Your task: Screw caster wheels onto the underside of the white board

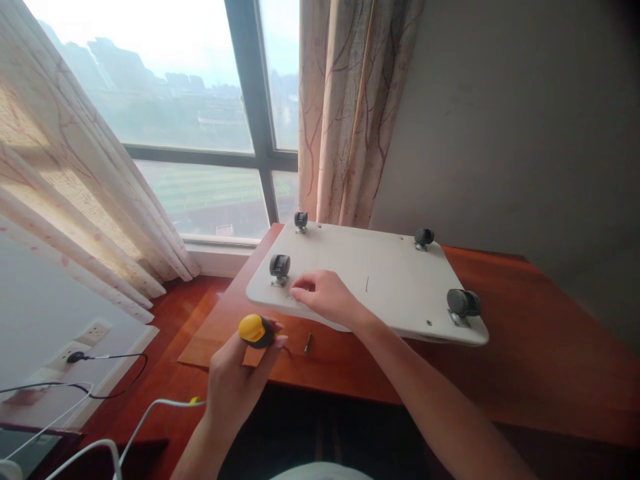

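In my left hand (pixel 235 373) is a screwdriver (pixel 257 331) with a yellow and black handle, its butt end turned up toward me. My right hand (pixel 325 293) rests over the near left part of a white board (pixel 400 280), fingertips pinched together at its surface. Small bits that look like screws lie by those fingertips; whether one is between them I cannot make out. Just left of them stands a black caster (pixel 279 268) on a metal plate. Other casters rise from the far left (pixel 301 221), far right (pixel 424 238) and near right (pixel 463 304) corners.
The board lies on a reddish-brown wooden table (pixel 540 333). A short metal piece, perhaps a driver bit (pixel 308 343), lies in front of it. Curtains (pixel 345 113) and a window stand behind. Cables (pixel 155 403) and a wall socket (pixel 95 331) are at the left.
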### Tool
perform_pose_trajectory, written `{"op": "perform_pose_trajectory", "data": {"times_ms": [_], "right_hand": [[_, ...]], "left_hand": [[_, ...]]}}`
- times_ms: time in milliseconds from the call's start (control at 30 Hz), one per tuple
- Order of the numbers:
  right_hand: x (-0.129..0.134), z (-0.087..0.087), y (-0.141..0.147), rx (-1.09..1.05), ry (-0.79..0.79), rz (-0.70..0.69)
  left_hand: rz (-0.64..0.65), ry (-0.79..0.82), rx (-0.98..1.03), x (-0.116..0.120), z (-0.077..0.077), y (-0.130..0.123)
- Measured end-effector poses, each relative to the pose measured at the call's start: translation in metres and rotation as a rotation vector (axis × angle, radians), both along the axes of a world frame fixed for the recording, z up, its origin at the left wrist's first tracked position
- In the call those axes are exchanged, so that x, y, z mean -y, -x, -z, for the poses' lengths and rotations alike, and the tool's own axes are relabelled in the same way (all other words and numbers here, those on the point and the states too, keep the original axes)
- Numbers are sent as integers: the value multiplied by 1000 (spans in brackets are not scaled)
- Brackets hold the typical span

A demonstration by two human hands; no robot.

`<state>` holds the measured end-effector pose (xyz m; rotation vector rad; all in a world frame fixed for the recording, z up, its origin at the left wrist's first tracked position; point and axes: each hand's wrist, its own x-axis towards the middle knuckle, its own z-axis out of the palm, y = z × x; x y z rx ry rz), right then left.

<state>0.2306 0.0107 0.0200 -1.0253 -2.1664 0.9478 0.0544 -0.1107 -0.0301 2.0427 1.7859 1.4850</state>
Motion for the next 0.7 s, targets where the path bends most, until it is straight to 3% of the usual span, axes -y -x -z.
{"op": "perform_pose_trajectory", "data": {"times_ms": [233,367,467,600,700], "right_hand": [[8,-1,-1,9,-125,94],[15,-4,-21,-17,-169,176],[29,-6,-61,-70,-202,300],[59,6,-144,-272,-226,728],[75,27,-208,-397,-373,1084]], "left_hand": [[6,-7,-2,0,2,0],[11,-6,-7,0,3,2],[-6,25,18,-4,-3,5],[-34,7,251,-14,-29,5],[4,-98,496,-25,-59,-2]]}}
